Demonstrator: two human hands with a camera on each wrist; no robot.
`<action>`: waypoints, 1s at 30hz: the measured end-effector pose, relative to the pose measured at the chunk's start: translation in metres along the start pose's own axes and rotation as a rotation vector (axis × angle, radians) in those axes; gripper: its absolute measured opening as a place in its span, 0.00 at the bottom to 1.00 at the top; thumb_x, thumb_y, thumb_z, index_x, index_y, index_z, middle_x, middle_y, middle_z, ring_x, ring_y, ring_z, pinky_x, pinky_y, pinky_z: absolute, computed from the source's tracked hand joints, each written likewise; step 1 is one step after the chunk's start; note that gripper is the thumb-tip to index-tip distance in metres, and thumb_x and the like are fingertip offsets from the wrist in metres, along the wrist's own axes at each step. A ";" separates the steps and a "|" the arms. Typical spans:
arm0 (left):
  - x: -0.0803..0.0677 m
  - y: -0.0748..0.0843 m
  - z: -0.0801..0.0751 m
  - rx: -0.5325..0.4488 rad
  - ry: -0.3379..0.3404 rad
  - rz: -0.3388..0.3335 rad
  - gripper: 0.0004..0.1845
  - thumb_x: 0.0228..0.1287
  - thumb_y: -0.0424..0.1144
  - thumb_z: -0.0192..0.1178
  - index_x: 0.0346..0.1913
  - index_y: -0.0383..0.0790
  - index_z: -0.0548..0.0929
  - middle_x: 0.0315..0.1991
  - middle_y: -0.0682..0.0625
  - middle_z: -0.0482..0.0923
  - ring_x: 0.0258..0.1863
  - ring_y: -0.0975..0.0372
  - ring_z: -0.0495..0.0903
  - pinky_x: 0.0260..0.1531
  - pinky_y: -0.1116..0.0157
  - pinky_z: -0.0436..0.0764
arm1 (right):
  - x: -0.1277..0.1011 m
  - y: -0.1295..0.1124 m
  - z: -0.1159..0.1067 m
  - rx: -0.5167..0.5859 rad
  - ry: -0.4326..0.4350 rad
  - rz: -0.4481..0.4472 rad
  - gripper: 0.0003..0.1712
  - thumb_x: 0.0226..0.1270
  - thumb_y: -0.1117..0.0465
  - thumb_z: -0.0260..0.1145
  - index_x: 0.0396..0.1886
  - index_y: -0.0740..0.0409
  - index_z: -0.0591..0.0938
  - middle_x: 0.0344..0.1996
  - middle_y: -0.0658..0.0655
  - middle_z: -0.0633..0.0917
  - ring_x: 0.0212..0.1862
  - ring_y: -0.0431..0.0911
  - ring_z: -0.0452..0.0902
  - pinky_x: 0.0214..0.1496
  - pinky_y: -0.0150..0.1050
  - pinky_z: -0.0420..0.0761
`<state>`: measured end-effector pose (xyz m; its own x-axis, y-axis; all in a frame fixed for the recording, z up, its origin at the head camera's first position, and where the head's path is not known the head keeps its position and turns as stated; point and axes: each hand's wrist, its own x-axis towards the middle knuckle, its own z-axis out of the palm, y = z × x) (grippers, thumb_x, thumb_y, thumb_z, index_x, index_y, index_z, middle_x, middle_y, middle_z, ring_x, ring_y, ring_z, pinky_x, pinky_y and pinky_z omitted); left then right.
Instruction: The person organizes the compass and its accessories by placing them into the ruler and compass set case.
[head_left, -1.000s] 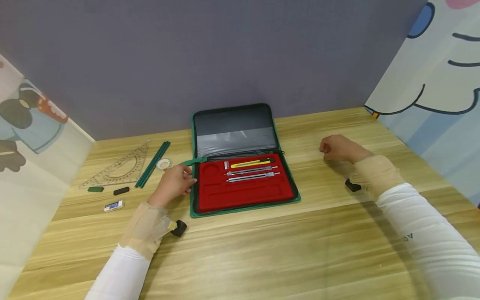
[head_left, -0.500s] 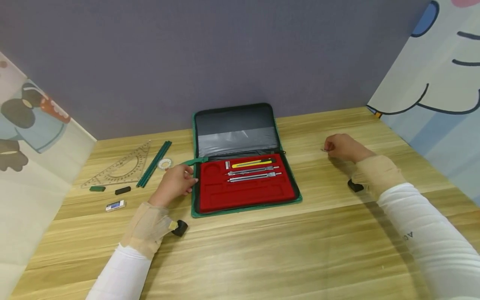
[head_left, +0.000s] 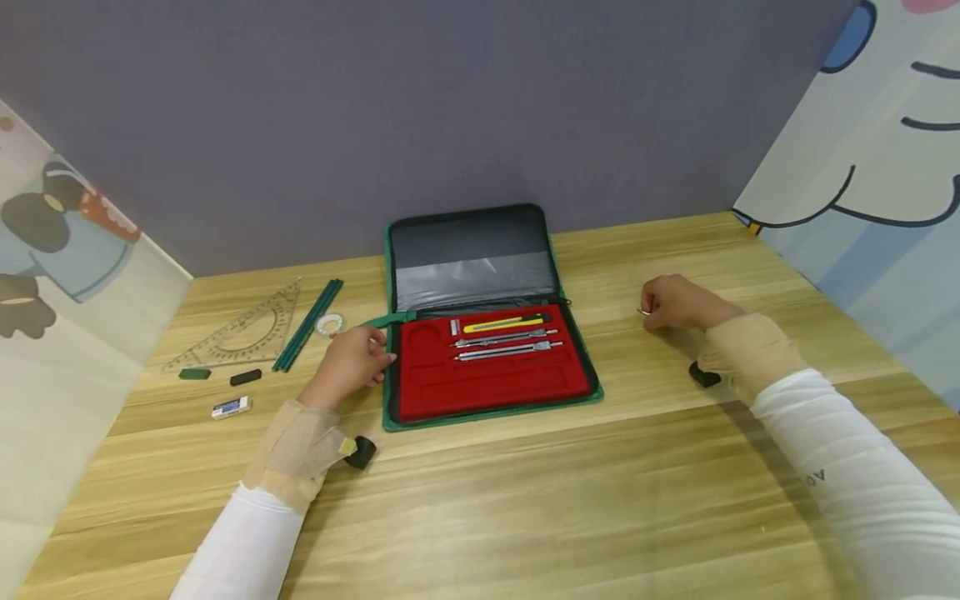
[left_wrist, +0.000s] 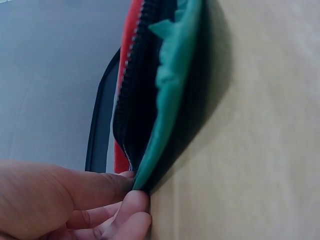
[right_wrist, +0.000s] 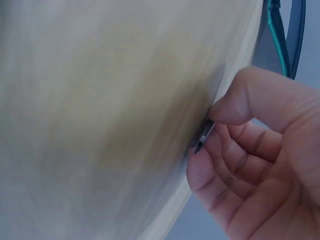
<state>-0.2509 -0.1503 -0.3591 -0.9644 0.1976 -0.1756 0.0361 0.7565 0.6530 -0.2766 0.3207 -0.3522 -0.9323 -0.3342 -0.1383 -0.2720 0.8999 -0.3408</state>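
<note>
The left hand (head_left: 347,367) pinches the left edge of one case (head_left: 495,398) holding two metal instruments (head_left: 510,352); the right hand (head_left: 678,302), nearer the tabletop's (head_left: 540,492) right edge, pinches one metal piece (right_wrist: 203,136).

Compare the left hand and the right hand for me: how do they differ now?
The left hand pinches the green edge of the case; the right hand pinches a small metal piece.
The left hand is at the case's left side; the right hand is off to its right, apart from it.
Both grip between thumb and fingers, and both arms wear white sleeves.
</note>
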 end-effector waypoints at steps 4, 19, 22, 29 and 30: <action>0.000 0.000 0.000 0.002 0.007 0.006 0.16 0.63 0.29 0.58 0.50 0.24 0.71 0.34 0.39 0.79 0.17 0.64 0.77 0.19 0.67 0.80 | -0.001 -0.008 0.004 -0.001 0.004 -0.046 0.07 0.48 0.71 0.64 0.24 0.60 0.74 0.20 0.51 0.73 0.24 0.44 0.65 0.28 0.37 0.66; 0.000 -0.001 0.000 0.018 0.001 0.014 0.16 0.64 0.30 0.57 0.51 0.24 0.71 0.34 0.39 0.80 0.18 0.64 0.77 0.19 0.68 0.80 | 0.001 -0.077 0.021 0.088 -0.017 -0.312 0.11 0.42 0.76 0.62 0.22 0.58 0.72 0.18 0.47 0.71 0.24 0.40 0.65 0.27 0.33 0.67; 0.000 -0.002 0.000 0.017 -0.003 0.015 0.16 0.64 0.30 0.57 0.51 0.24 0.71 0.34 0.39 0.80 0.18 0.64 0.77 0.19 0.67 0.80 | 0.002 -0.091 0.025 0.076 -0.033 -0.336 0.11 0.42 0.76 0.61 0.23 0.58 0.72 0.18 0.47 0.71 0.24 0.40 0.65 0.27 0.33 0.68; 0.000 -0.001 0.000 0.018 -0.007 0.019 0.17 0.64 0.30 0.58 0.51 0.23 0.71 0.35 0.38 0.80 0.18 0.64 0.77 0.19 0.67 0.80 | 0.000 -0.117 0.031 0.052 -0.060 -0.389 0.11 0.45 0.77 0.60 0.24 0.58 0.73 0.19 0.47 0.70 0.24 0.40 0.64 0.27 0.33 0.67; 0.000 -0.001 0.000 0.019 -0.008 0.020 0.17 0.64 0.30 0.58 0.51 0.23 0.71 0.35 0.38 0.80 0.18 0.64 0.77 0.20 0.67 0.80 | -0.001 -0.120 0.032 0.052 -0.063 -0.397 0.11 0.45 0.77 0.60 0.24 0.58 0.73 0.19 0.47 0.70 0.24 0.40 0.63 0.28 0.33 0.66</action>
<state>-0.2508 -0.1510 -0.3596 -0.9613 0.2177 -0.1687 0.0602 0.7638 0.6427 -0.2357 0.2042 -0.3407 -0.7400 -0.6712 -0.0426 -0.5943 0.6822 -0.4259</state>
